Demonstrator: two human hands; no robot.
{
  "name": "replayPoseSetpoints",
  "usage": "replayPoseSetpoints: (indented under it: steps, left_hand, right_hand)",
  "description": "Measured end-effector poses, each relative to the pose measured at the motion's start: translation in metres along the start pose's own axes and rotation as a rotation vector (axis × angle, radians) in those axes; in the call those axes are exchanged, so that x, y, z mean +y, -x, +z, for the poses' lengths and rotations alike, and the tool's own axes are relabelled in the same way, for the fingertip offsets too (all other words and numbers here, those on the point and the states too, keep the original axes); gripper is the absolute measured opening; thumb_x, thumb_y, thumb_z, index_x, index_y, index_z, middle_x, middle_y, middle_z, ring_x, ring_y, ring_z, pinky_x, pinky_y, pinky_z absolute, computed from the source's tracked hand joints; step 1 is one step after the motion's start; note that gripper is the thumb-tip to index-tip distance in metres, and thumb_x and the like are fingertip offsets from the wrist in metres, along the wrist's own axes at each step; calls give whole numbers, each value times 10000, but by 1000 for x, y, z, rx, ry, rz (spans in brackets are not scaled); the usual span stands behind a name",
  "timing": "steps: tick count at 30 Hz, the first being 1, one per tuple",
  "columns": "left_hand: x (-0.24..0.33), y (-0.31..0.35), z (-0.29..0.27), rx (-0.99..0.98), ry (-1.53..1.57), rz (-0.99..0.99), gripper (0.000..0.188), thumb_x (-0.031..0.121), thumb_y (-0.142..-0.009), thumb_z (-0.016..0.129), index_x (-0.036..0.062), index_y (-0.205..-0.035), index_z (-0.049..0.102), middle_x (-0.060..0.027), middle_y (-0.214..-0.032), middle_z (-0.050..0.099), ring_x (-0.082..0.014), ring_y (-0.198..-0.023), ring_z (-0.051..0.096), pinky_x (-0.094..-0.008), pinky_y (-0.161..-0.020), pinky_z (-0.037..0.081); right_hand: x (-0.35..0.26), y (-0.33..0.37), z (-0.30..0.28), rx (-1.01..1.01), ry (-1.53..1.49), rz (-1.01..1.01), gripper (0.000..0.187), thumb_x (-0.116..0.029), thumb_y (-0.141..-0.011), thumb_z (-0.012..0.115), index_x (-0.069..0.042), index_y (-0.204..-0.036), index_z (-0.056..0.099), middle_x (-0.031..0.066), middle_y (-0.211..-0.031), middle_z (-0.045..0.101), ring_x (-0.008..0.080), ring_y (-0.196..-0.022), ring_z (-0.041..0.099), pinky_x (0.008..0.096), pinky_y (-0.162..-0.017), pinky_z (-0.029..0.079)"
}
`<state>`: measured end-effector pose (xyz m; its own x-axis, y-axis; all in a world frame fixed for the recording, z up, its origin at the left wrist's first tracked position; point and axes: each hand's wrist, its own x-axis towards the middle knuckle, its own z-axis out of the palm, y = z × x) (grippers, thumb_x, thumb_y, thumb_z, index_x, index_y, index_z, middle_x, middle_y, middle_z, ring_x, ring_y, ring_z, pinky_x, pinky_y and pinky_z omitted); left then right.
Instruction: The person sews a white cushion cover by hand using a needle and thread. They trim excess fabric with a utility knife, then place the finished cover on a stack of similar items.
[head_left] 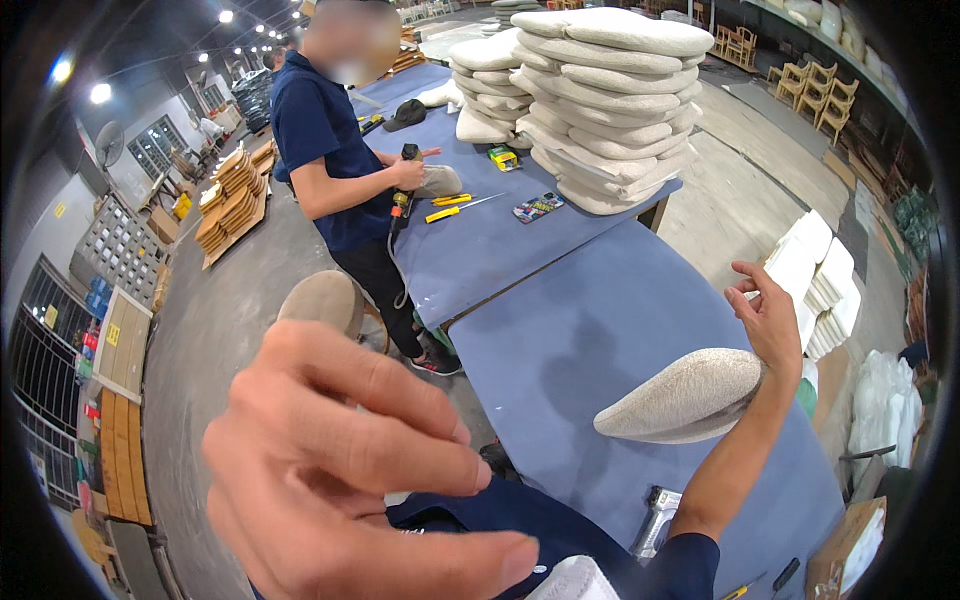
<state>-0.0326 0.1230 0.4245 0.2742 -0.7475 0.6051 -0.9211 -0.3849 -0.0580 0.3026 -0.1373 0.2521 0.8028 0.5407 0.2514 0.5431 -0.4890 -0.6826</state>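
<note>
My left hand (350,455) is raised very close to the camera, its fingers loosely bent and the thumb apart, with nothing in it. On the right, my right hand (768,315) is held over the table's edge, fingers spread and empty. Beside its wrist a beige upholstered seat cushion (680,398) sits tilted on the blue-covered table (590,310); my forearm passes in front of its right end. A silver staple gun (657,520) lies near my right elbow. Behind my left hand, a round beige padded piece (322,302) is partly hidden.
Across the table a co-worker (330,150) holds a power tool (408,170) against a pad. Tall stacks of cushions (610,100) stand at the far end. Yellow-handled tools (450,212), a phone (538,206) and a black cap (405,115) lie there. White pads (820,280) are stacked at right.
</note>
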Motion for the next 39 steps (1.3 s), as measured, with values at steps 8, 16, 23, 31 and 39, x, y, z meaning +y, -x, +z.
replayPoseSetpoints:
  steps: [8, 16, 23, 31, 39]
  left_hand:
    - [-25, 13, 95, 471, 615, -179, 282, 244, -988, 665, -17, -1047, 756, -172, -961, 738, -213, -695, 698, -293, -580, 552]
    - [-25, 9, 107, 635, 776, -75, 156, 105, -900, 747, -50, -912, 757, -167, -891, 730, -239, -680, 699, -301, -551, 528]
    - [-30, 15, 103, 733, 788, -139, 221, 178, -953, 693, -25, -895, 759, -145, -866, 738, -221, -666, 693, -298, -587, 540]
    - [-93, 24, 251, 226, 1, -715, 524, 387, -929, 685, 29, -1300, 587, -139, -1042, 679, -326, -903, 668, -410, -730, 569]
    - [-109, 10, 277, 148, 192, -907, 585, 506, -946, 629, -3, -1227, 564, -194, -965, 675, -405, -803, 669, -488, -680, 527]
  right_hand:
    - [5, -3, 2, 12, -27, 2, 394, -135, -893, 727, -62, -1274, 656, 97, -930, 710, 165, -654, 604, 322, -656, 502]
    - [15, -8, 6, 15, -35, -3, 394, -114, -892, 729, -65, -1276, 657, 90, -925, 714, 146, -649, 600, 304, -651, 502]
    - [-2, -7, 10, -12, 24, -5, 406, -100, -892, 722, -46, -1287, 644, 101, -917, 718, 170, -682, 633, 321, -680, 515]
    - [-6, -11, 21, -63, 24, -93, 401, -76, -933, 698, -21, -1320, 611, 64, -862, 656, 113, -670, 600, 254, -619, 493]
    - [-24, -6, 27, -100, 23, -59, 392, -81, -936, 698, -17, -1314, 614, 58, -876, 657, 111, -689, 598, 265, -630, 518]
